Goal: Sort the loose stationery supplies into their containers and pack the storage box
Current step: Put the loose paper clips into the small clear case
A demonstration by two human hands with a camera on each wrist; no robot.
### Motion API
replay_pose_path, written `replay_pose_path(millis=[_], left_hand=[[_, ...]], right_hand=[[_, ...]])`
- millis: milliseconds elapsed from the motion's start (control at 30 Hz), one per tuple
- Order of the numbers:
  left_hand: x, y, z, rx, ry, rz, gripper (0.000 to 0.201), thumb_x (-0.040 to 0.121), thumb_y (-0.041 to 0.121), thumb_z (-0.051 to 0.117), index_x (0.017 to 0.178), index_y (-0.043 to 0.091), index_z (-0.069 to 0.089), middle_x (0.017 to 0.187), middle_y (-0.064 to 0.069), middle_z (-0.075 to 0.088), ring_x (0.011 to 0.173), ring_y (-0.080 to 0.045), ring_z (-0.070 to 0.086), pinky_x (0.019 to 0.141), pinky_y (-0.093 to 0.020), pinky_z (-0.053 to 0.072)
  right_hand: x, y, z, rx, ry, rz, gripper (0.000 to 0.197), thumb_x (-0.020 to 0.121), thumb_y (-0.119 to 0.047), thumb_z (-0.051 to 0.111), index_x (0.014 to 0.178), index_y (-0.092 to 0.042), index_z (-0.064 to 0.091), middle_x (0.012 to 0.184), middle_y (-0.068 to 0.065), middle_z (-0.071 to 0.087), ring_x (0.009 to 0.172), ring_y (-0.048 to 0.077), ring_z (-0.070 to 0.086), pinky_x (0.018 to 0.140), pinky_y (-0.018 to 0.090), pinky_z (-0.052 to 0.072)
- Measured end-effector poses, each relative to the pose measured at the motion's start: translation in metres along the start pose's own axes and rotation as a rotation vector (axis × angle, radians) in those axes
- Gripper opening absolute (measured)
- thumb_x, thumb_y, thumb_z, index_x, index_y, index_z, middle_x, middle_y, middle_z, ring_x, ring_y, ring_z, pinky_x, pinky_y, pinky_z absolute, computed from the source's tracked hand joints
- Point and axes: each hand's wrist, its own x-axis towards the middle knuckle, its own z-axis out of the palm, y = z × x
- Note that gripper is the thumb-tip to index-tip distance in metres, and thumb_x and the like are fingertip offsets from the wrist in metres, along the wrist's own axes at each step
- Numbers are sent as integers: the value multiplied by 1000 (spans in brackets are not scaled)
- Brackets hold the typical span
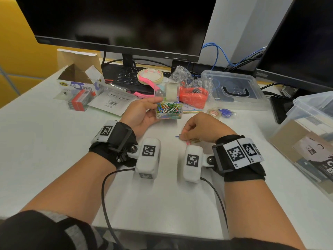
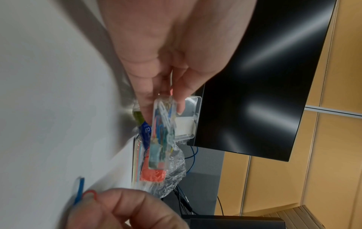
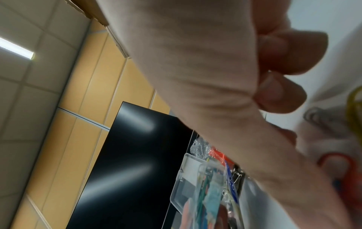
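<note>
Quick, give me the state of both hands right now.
Left hand: holds the open clear paper clip box.
Right hand: pinches loose paper clips on the table.

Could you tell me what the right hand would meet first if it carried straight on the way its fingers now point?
The right hand points left across the table, pinching loose paper clips. Going straight on, the way looks free; the left hand with its paper clip box seems farther back, though depth is unclear.

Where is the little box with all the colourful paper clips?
In the head view, the paper clip box sits mid-table, lid open, held by the left hand, just before the orange stapler.
</note>
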Motion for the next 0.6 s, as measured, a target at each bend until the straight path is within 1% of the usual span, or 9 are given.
replay_pose_path(millis=[67, 167, 267, 333, 367, 467, 500, 533, 600], left_hand=[[0, 0, 0, -3, -2, 4, 33, 92, -11, 33, 116, -6, 55, 91, -15, 64, 81, -24, 63, 72, -32, 57], [0, 0, -1, -16, -8, 6, 31, 92, -11, 33, 111, -3, 56, 92, -15, 64, 82, -25, 63, 72, -31, 57], [1, 0, -1, -3, -14, 17, 31, 92, -12, 34, 110, -2, 56, 92, -14, 64, 82, -24, 63, 72, -31, 57], [1, 0, -1, 11, -25, 23, 31, 91, -12, 34, 111, -3, 56, 92, -14, 64, 81, -23, 64, 70, -30, 57], [1, 0, -1, 17, -38, 21, 31, 92, -13, 34, 111, -3, 56, 92, -14, 64, 80, -22, 64, 69, -30, 58], [-1, -1, 2, 49, -102, -21, 30, 92, -12, 34, 112, -2, 55, 96, -16, 64, 83, -23, 64, 69, -29, 58], [-2, -2, 3, 65, -124, -36, 30, 92, -12, 35, 112, -2, 55, 99, -17, 63, 84, -23, 64, 71, -29, 58], [-3, -2, 3, 83, -146, -49, 31, 92, -11, 35, 114, -2, 55, 100, -18, 63, 86, -24, 64, 73, -30, 57], [-5, -3, 4, 119, -191, -72, 33, 92, -11, 35, 119, -5, 53, 101, -18, 63, 86, -24, 64, 75, -31, 57]], right_hand=[[2, 1, 0, -16, 36, -8, 10, 79, -19, 74, 79, -9, 73, 67, -2, 66, 64, 9, 58, 75, 28, 52], [3, 4, -1, -16, 79, -11, 12, 83, -18, 69, 82, -7, 72, 66, -6, 62, 61, 5, 54, 63, 19, 46], [1, 8, -8, 103, 180, -44, 18, 86, -19, 66, 82, -1, 70, 72, 0, 65, 65, 7, 55, 57, 10, 42], [-2, 9, -11, 234, 269, -66, 20, 86, -20, 66, 81, -1, 68, 71, -2, 63, 60, -2, 53, 51, 5, 37], [-2, 8, -11, 289, 316, -84, 17, 86, -20, 66, 78, -5, 67, 68, -5, 60, 56, -6, 51, 49, 4, 35], [3, 2, -9, 332, 452, -183, 15, 87, -19, 65, 72, -20, 64, 67, -11, 56, 58, -9, 47, 58, 4, 36], [5, 0, -7, 321, 475, -208, 13, 87, -19, 65, 73, -20, 65, 68, -11, 56, 58, -10, 46, 60, 5, 35], [7, -3, -6, 301, 484, -226, 10, 86, -18, 65, 77, -17, 68, 69, -9, 56, 58, -10, 46, 60, 5, 35], [9, -7, -3, 221, 490, -251, 10, 86, -18, 65, 85, -10, 71, 74, -3, 58, 61, -6, 46, 59, 7, 34]])
